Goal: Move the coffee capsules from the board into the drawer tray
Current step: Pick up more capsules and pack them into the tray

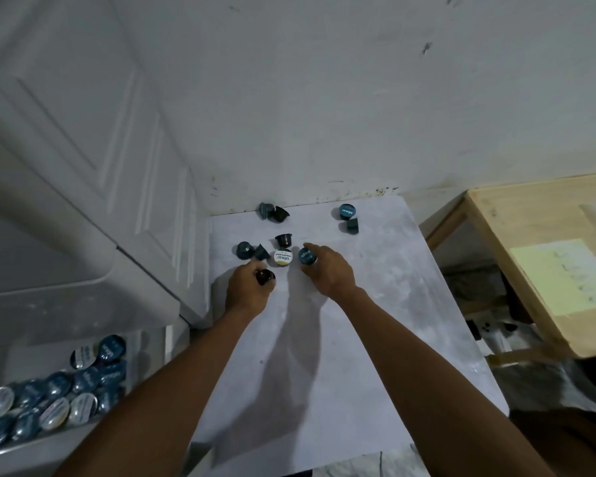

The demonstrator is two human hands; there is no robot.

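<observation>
left hand (246, 290) pinching a dark capsule (265, 277); right hand (327, 270) pinching a teal one (307, 256) | I judge capsules light, stiff, slick; grip the sides | rest lie scattered at board (341, 321) far end; tray (93, 438) lower left, part filled | near half of board bare, wall close behind

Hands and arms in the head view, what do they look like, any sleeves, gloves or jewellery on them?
Both forearms are bare as far as the frame shows them: no sleeves reach into view. The left hand and right hand wear no gloves. No watch, bracelet or ring is visible on either wrist or hand, though the dim light and blur could hide something small.
</observation>
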